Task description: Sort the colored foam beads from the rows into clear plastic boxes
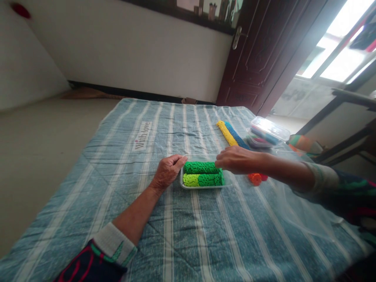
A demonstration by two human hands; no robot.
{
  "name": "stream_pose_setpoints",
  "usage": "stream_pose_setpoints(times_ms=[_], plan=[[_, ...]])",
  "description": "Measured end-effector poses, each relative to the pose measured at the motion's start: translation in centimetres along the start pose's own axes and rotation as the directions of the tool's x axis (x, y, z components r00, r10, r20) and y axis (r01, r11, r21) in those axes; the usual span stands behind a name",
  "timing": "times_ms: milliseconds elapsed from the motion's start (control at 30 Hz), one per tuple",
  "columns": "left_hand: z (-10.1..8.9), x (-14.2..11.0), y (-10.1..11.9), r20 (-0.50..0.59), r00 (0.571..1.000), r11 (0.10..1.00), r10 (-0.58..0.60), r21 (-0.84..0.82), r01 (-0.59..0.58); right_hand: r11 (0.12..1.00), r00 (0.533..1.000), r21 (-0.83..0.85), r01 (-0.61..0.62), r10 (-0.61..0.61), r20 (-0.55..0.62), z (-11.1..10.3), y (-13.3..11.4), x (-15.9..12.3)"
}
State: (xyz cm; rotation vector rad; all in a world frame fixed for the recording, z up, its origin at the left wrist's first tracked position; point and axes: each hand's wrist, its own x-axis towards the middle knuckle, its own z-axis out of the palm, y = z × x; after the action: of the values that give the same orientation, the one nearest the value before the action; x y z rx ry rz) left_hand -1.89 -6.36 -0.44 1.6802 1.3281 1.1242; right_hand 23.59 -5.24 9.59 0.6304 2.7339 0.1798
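Observation:
A clear plastic box [202,188] stands on the striped bed cover, with my left hand [169,170] gripping its left end, thumb on the rim. Two bumpy rods lie side by side in the box. The far one is a dark green rod [201,167]; the near one is a two-tone rod [190,180], lime on the left and darker green on the right. At the box's far right corner, my right hand [232,159] is closed with its fingertips at the right end of the dark green rod. Those fingertips partly hide the contact.
Beyond my right hand lie a yellow rod [226,132] and a blue rod [236,135]. An orange rod end [255,179] shows below my right wrist. A lidded clear box [268,131] sits at the back right. A sheet of clear plastic [302,203] lies under my right forearm.

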Motion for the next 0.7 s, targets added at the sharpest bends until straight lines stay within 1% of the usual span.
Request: stream_pose_setpoints(times_ms=[67, 133, 267, 367, 533, 700], plan=[[0.0, 0.0, 0.1, 0.0, 1.0, 1.0, 0.001, 0.006, -0.001, 0.998, 1.0, 0.06, 0.026, -0.025, -0.014, 0.3, -1.1, -0.6], [0.0, 0.0, 0.2, -0.004, 1.0, 1.0, 0.004, 0.013, -0.004, 0.997, 1.0, 0.071, 0.028, -0.028, -0.007, 0.6, -2.1, -0.9], [0.0, -0.1, 0.3, -0.005, 1.0, 1.0, 0.007, 0.018, -0.007, 0.998, 0.996, 0.018, -0.067, 0.066, 0.052, 1.1, -3.2, -0.6], [0.0, -0.1, 0.3, -0.001, 1.0, 1.0, 0.001, 0.015, -0.001, 0.99, 0.986, 0.014, -0.144, 0.142, 0.087, 1.2, -3.5, -0.1], [0.0, 0.0, 0.1, 0.001, 1.0, 1.0, -0.004, 0.003, 0.004, 0.956, 0.952, 0.072, -0.283, 0.271, 0.143, 1.4, -3.7, 0.3], [0.1, 0.0, 0.0, 0.006, 1.0, 1.0, -0.002, -0.004, 0.002, 0.933, 0.942, 0.152, -0.327, 0.308, 0.136, 1.6, -3.4, 0.0]])
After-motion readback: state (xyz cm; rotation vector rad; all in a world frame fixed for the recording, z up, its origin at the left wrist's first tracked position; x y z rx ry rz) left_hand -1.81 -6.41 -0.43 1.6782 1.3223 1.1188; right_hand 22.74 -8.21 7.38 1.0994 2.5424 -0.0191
